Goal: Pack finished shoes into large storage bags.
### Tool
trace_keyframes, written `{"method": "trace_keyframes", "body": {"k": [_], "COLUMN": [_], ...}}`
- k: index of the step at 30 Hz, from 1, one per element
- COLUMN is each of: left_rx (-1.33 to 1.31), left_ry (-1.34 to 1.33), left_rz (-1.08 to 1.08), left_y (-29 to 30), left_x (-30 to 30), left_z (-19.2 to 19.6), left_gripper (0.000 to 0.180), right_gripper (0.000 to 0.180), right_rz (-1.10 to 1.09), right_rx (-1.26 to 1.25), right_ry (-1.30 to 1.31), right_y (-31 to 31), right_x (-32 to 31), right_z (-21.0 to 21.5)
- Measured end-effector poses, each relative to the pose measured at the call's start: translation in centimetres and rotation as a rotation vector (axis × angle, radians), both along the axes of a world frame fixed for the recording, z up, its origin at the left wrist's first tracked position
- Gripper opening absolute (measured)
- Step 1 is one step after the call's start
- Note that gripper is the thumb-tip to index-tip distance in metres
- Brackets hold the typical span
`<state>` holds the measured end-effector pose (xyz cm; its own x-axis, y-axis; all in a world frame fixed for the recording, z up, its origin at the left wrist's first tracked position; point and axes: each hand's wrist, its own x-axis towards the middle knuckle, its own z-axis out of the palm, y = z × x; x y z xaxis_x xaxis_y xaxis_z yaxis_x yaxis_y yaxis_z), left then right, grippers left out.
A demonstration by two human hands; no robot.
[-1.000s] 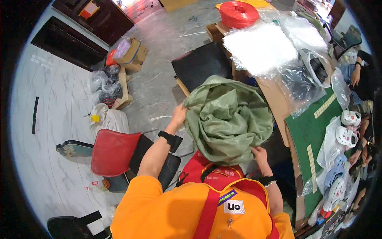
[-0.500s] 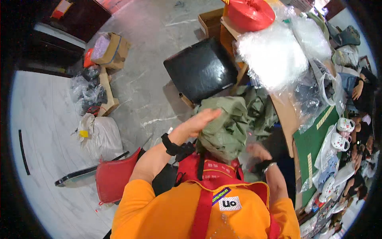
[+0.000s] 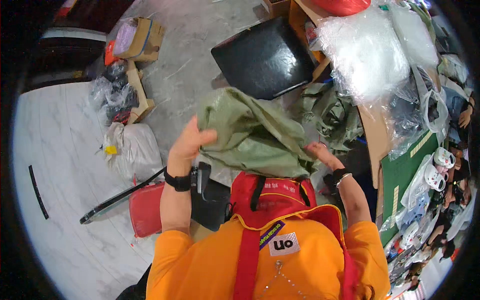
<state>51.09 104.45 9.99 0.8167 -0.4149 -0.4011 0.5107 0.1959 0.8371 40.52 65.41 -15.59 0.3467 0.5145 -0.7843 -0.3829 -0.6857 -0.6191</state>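
Observation:
A green woven plastic sack [image 3: 250, 135] is stretched out in front of me above my lap. My left hand [image 3: 191, 140] grips its left edge, thumb over the cloth. At the opposite edge, my right hand [image 3: 325, 154] pinches the sack, its fingers partly hidden. A red apron [image 3: 280, 192] with yellow trim hangs at my front, just below the sack. More crumpled green sacking [image 3: 330, 117] lies beyond my right hand, by the table.
A black cushioned stool [image 3: 265, 57] stands ahead. To the right, a table bears bubble wrap [image 3: 367, 60], a green mat [image 3: 407, 175] and white clogs [image 3: 440, 167]. On the left are a red chair seat [image 3: 146, 210], a white sack [image 3: 135, 150] and a cardboard box [image 3: 145, 40].
The bunched green sack has been spread wide between my hands. My left hand has moved left, my right hand has risen to the sack's right edge, and the view has shifted slightly.

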Motion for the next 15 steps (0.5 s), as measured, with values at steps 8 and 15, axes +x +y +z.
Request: {"method": "trace_keyframes", "body": {"k": [8, 15], "left_rx": [0.025, 0.925], "left_ry": [0.106, -0.098], "left_rz": [-0.255, -0.242], "left_y": [-6.7, -2.3], "left_x": [1.3, 1.2], "left_z": [1.8, -2.3], "left_gripper": [0.049, 0.043], "right_gripper": [0.032, 0.028], "right_rz": [-0.451, -0.902], "right_rx": [-0.132, -0.143], "right_ry": [-0.84, -0.111], "right_y": [4.2, -2.2], "right_x": [5.1, 9.7], "right_z": [-1.9, 1.2]}}
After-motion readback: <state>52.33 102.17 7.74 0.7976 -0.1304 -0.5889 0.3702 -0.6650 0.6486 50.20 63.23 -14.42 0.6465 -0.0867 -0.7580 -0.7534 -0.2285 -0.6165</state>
